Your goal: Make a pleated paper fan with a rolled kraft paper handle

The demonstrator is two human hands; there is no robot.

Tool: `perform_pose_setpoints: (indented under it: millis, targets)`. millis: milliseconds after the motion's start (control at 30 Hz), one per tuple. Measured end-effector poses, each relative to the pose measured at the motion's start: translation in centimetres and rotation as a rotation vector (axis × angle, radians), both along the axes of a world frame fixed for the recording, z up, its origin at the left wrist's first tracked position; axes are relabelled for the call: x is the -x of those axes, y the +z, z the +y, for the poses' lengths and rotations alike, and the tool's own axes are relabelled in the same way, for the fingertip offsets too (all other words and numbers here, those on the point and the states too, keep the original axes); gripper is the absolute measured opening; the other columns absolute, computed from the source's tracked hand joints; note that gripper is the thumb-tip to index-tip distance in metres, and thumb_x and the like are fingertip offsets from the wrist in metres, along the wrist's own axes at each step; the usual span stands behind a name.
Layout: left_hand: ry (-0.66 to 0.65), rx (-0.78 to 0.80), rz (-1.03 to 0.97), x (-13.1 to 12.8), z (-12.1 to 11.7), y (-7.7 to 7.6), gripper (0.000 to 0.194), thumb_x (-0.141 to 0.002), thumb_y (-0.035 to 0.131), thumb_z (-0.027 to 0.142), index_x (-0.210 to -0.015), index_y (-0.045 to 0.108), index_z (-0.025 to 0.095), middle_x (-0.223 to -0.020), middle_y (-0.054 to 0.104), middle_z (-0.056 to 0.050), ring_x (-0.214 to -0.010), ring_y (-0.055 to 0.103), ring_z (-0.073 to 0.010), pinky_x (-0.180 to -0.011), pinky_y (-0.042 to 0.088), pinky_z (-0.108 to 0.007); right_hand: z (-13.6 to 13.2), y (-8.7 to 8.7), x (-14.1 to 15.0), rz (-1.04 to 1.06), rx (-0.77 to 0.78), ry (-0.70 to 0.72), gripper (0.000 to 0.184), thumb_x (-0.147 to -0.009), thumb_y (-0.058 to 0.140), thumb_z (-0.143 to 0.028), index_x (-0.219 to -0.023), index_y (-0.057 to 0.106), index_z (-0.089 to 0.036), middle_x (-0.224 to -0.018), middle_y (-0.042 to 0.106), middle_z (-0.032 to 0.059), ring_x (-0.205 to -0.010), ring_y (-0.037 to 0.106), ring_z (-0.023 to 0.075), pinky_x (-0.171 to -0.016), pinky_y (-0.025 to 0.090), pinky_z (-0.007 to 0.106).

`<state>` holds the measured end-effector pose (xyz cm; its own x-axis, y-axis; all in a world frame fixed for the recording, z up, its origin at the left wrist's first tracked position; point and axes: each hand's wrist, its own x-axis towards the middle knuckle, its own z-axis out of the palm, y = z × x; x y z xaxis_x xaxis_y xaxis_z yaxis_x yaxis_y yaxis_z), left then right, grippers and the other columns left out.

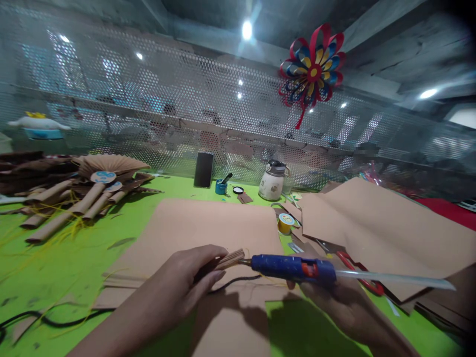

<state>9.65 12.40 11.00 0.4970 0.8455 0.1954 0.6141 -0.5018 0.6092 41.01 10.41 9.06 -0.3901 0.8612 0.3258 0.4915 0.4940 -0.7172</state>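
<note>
My left hand point(193, 277) is closed around a folded stack of brown paper point(233, 258), its pleated end sticking out past the fingertips. In my right hand point(334, 302) is a blue glue gun point(277, 267) with a red part on its body. A long clear glue stick point(394, 278) juts from the back of the gun. The nozzle point(245, 262) meets or nearly meets the end of the pleated paper; I cannot tell which. Beneath both hands lie sheets of brown paper point(219, 223). A dark cord point(238, 280) runs below the gun.
Paper fans with rolled handles point(89, 198) are piled at left. Red-handled scissors point(372, 286), a yellow spool point(285, 224) and large brown sheets point(390, 228) lie at right. A phone point(204, 169), a blue pot point(220, 187) and a white bottle point(272, 182) stand along the perforated screen.
</note>
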Motion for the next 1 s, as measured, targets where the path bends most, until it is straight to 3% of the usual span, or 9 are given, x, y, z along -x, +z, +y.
perform_pose_setpoints:
  millis: [300, 600, 1000]
  targets:
    - [-0.015, -0.003, 0.015, 0.0, 0.2, -0.2, 0.021, -0.097, 0.046, 0.034, -0.106, 0.061, 0.023, -0.089, 0.066, -0.001, -0.077, 0.06, -0.0162, -0.068, 0.042, -0.025, -0.2, 1.8, 1.6, -0.011, -0.022, 0.091, 0.024, -0.096, 0.053, -0.036, -0.107, 0.068, -0.021, -0.093, 0.07, 0.0076, -0.079, 0.066, 0.0194, -0.072, 0.059, 0.029]
    - [0.013, 0.008, 0.006, 0.1, 0.1, 0.0, 0.022, -0.096, 0.046, 0.037, -0.1, 0.061, 0.022, -0.085, 0.066, -0.001, -0.073, 0.059, -0.0158, -0.065, 0.041, -0.024, -0.1, 0.5, 0.3, -0.001, -0.042, -0.052, 0.021, -0.094, 0.057, -0.038, -0.098, 0.064, -0.018, -0.089, 0.07, 0.0083, -0.079, 0.068, 0.0219, -0.068, 0.059, 0.031]
    - [0.029, 0.004, -0.003, 0.2, 0.1, 0.0, 0.022, -0.095, 0.046, 0.037, -0.101, 0.061, 0.023, -0.087, 0.066, -0.001, -0.075, 0.06, -0.0163, -0.067, 0.043, -0.026, 0.0, -0.4, 0.0, 0.003, -0.07, -0.079, 0.025, -0.095, 0.055, -0.039, -0.102, 0.068, -0.019, -0.083, 0.071, 0.0059, -0.068, 0.067, 0.0189, -0.059, 0.058, 0.028]
